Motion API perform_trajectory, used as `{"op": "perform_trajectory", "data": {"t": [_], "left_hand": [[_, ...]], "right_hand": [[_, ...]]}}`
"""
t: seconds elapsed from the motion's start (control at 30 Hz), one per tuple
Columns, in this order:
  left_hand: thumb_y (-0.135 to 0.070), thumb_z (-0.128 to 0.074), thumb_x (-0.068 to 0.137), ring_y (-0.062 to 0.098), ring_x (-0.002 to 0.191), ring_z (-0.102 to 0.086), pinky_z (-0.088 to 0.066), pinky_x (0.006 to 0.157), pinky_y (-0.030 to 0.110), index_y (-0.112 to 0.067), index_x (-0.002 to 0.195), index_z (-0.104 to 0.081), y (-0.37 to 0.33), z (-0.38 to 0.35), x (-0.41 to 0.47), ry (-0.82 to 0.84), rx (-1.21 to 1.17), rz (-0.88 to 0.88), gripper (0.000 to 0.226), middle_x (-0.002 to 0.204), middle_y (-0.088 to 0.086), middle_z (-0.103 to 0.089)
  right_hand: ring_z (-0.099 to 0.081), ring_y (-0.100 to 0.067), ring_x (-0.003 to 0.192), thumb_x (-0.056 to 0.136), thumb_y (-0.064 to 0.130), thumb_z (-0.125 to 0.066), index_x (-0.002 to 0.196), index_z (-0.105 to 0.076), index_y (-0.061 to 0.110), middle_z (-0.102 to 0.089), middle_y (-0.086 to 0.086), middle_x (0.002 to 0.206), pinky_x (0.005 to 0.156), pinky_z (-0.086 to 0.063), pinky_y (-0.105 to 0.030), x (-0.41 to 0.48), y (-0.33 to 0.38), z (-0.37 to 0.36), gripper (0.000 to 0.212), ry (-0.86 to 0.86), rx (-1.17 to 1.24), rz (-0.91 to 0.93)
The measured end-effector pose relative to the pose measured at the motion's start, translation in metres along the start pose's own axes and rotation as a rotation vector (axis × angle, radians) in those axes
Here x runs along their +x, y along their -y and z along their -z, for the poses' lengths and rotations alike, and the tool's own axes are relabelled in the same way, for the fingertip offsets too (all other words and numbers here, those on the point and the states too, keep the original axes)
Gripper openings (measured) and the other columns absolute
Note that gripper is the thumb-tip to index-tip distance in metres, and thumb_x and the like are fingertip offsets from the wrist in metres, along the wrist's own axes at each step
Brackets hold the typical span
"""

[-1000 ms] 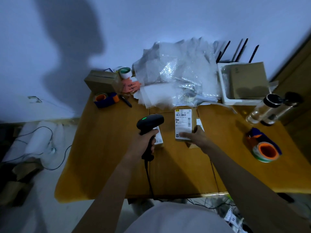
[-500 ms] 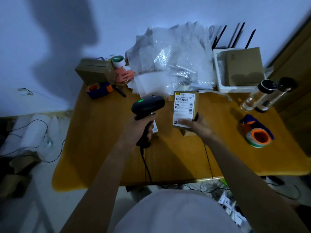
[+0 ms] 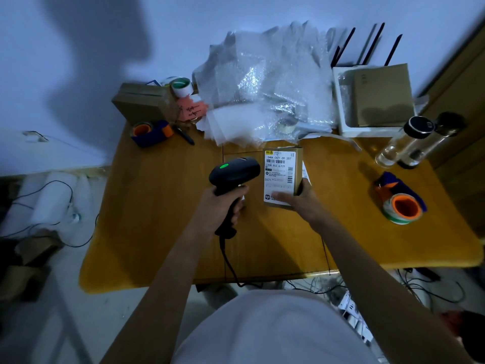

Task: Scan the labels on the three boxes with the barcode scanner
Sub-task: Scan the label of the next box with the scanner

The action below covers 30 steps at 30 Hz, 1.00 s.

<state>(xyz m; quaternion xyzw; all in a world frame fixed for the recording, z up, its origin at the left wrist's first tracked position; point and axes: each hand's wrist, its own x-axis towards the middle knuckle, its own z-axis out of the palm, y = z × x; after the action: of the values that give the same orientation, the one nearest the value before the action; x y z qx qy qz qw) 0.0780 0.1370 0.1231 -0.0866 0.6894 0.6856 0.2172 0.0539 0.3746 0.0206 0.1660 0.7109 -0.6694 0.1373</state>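
Observation:
My left hand (image 3: 219, 208) grips the handle of a black barcode scanner (image 3: 235, 173), whose green light is on. Its head sits just left of a small cardboard box (image 3: 282, 177) with a white shipping label facing up. My right hand (image 3: 299, 199) holds that box by its near right corner and tilts it up off the wooden table (image 3: 162, 219). A second labelled box (image 3: 305, 172) peeks out behind the held one on the right. Another box is mostly hidden under the scanner and my left hand.
A pile of bubble wrap (image 3: 265, 85) fills the table's back. A brown carton (image 3: 141, 102) and a tape dispenser (image 3: 151, 130) stand back left. A white tray (image 3: 338, 106) with a cardboard box is back right, two bottles (image 3: 409, 140) and another tape dispenser (image 3: 400, 200) to the right.
My right hand has lifted the labelled box from flat on the table and tilted it up. The scanner in my left hand has risen beside the label.

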Motion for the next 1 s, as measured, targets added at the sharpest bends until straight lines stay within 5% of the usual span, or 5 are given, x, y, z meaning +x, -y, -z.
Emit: {"op": "perform_trajectory", "data": {"t": [1.0], "left_hand": [[-0.028, -0.075, 0.09, 0.018, 0.048, -0.047, -0.044, 0.057, 0.033, -0.013, 0.073, -0.064, 0.021, 0.002, 0.002, 0.037, -0.05, 0.138, 0.025, 0.058, 0.004, -0.053]], "right_hand": [[-0.076, -0.021, 0.104, 0.073, 0.03, -0.092, 0.13, -0.056, 0.017, -0.074, -0.002, 0.118, 0.079, -0.066, -0.038, -0.002, -0.034, 0.001, 0.069, -0.016, -0.038, -0.08]]}}
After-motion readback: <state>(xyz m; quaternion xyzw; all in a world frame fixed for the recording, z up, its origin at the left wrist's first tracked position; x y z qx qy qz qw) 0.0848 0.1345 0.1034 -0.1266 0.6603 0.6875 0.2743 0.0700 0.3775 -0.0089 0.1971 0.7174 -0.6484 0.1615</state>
